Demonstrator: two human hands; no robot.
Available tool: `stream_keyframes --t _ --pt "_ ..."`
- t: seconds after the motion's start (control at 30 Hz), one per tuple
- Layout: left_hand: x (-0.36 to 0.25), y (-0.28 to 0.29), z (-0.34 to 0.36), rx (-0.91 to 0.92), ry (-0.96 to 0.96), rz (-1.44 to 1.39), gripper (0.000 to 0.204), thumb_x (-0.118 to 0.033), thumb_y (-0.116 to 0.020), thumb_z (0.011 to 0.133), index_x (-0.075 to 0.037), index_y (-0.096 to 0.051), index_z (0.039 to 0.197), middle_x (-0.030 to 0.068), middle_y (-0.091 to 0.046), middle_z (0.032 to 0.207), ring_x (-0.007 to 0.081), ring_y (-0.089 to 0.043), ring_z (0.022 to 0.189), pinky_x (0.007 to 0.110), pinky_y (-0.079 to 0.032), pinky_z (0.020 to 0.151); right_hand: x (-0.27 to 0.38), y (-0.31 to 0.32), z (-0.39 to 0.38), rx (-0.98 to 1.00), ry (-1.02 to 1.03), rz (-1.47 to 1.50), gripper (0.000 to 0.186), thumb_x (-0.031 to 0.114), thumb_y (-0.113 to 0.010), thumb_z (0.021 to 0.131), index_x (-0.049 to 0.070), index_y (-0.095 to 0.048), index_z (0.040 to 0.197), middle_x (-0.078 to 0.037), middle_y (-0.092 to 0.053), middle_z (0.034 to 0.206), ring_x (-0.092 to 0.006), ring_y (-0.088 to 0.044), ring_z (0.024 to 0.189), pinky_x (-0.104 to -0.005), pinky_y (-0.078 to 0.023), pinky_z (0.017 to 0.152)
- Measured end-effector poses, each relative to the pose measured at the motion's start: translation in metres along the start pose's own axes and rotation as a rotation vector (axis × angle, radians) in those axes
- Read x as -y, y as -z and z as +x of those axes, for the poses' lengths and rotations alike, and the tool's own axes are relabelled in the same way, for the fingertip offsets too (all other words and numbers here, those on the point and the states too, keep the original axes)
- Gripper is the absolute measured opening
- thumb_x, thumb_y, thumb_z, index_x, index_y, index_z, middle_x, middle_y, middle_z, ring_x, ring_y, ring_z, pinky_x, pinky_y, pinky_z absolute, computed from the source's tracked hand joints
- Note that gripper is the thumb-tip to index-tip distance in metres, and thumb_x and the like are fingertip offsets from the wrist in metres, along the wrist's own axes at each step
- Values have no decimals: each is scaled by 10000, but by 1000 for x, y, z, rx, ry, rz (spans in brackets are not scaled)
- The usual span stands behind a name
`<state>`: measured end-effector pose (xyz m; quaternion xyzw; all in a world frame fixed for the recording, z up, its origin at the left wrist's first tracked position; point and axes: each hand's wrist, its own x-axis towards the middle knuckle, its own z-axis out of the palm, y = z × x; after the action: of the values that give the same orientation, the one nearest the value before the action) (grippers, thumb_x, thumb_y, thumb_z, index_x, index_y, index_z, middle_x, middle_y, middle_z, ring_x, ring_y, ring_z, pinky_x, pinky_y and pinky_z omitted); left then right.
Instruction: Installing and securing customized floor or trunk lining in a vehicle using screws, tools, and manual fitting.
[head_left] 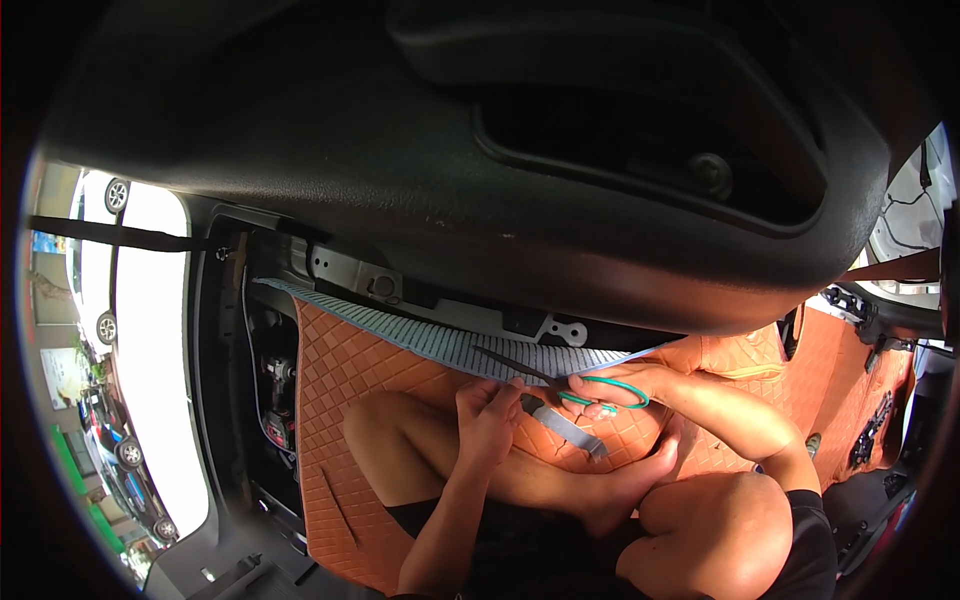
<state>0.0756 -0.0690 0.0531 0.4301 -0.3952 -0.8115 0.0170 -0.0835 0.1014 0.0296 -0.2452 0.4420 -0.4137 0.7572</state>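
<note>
We see no packages, labels or screens inside the car. The only likely sign is outside, through the open door at the far left: a pale, roughly rectangular board (62, 375) standing upright beside the parked cars, with faint coloured patches on it. It is small and blurred, so we cannot be sure of its kind or make out its surface further.

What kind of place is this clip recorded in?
Most likely a car's front footwell: a black textured plastic dashboard overhead, an orange quilted leather-look floor mat underfoot, and an open door frame on the left with parked cars outside.
</note>
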Motion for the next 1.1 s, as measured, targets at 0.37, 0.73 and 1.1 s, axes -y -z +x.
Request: stream_keyframes --t 0.37,0.73,1.1 --pt "-8 15 -8 89 40 53 128 -26 -637 903 44 -639 796 -25 -468 565 48 -358 439 220 -259 430 -11 3 26 0 2 -245 630 649 -319 1008 80 -563 891 8 -486 749 -125 -473 702 -260 -437 663" --pt "1 16 -9 -218 -293 445 414 -169 -542 1029 -60 -453 639 -34 -424 563 37 -350 479 224 -278 438 -24 -11 36 37 36 -275 741 642 -192 1018 42 -595 856 -36 -536 651 -166 -531 582 -317 -479 557" --pt "19 15 -10 -169 -349 103 364 -188 -558 1024 -17 -566 704 -38 -415 550 41 -321 466 234 -249 440 -30 -6 44 136 -117 179 728 702 -199 989 91 -498 732 24 -406 546 -79 -380 473 -252 -341 447"
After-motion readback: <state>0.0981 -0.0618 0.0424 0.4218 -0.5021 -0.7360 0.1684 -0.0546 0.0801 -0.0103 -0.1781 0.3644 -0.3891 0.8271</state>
